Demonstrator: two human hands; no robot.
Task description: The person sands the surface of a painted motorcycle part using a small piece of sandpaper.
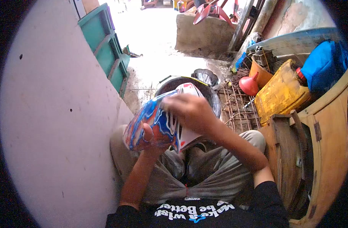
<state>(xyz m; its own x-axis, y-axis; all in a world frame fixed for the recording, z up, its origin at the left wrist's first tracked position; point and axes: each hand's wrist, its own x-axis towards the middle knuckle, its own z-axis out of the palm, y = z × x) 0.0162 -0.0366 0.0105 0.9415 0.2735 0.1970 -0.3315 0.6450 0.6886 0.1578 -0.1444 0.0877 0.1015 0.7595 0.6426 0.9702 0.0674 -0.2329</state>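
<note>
A curved shell (158, 117) with blue, red and white swirls is held up above my lap. It has a white portion with red marks on its right side; its exact kind is not clear. My left hand (149, 136) grips it from below, thumb showing on the near face and the other fingers mostly hidden. Across the upper right of the shell lies my right hand (189, 112), its fingers smeared by motion, so whether they hold anything is unclear. Behind the shell stands a dark round tub (174, 81), partly covered.
A pale wall (63, 114) rises close on my left, with a green panel (105, 49) beyond. On the right are rusty metal mesh (236, 104), a red funnel (250, 83), a yellow jerrycan (284, 87), a blue bag (324, 66) and wooden furniture (326, 133).
</note>
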